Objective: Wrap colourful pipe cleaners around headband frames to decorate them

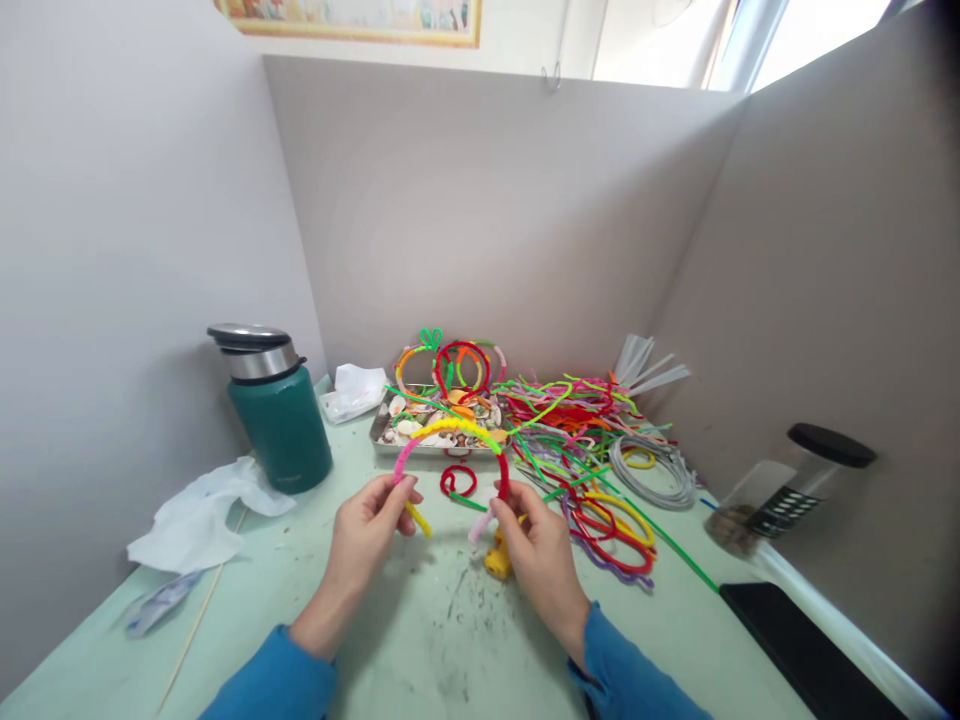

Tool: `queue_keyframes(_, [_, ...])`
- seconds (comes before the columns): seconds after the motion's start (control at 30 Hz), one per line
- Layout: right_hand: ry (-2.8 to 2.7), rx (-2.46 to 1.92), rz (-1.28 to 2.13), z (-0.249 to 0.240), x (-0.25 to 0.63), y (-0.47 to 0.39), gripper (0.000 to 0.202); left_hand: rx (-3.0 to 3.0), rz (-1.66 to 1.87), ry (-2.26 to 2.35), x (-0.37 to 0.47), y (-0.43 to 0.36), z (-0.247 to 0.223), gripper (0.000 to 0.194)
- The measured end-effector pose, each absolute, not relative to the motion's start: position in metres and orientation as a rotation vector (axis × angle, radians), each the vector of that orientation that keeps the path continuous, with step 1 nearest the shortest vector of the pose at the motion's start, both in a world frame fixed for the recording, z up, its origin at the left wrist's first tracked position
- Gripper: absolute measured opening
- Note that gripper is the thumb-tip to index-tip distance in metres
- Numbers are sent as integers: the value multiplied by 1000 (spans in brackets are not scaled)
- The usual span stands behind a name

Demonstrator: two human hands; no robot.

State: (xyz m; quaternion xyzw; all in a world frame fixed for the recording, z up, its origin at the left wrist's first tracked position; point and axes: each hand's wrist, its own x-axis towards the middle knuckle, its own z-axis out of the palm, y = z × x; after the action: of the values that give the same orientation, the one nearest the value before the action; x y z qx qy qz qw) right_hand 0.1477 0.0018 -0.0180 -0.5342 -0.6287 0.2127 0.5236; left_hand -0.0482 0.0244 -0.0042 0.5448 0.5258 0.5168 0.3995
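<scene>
An arched strip of joined pipe cleaners point(452, 427), pink, yellow, green and red, rises between my two hands. My left hand point(369, 528) pinches its pink left end, and a yellow tail sticks out beneath the fingers. At the red right end my right hand point(538, 545) holds it between thumb and fingers, with a pale pink tail pointing down to the left. A small yellow object point(497, 562) lies on the table beside the right fingers, partly hidden. Behind the arch is a small red spiral point(458, 482) with a green stem.
A metal tray point(427, 449) of shells holds pipe-cleaner rings point(462, 370). Loose pipe cleaners point(585, 405) pile up right of it. A green bottle point(281, 425) and tissues point(206, 515) stand left; a clear jar point(780, 495) and black phone point(806, 640) are right.
</scene>
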Motion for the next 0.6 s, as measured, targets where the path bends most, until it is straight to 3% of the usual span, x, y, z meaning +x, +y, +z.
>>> queue_keyframes(0.6, [-1174,-1097,880,-20,146,7,22,1240,1061,1150,-40,25,-3,42])
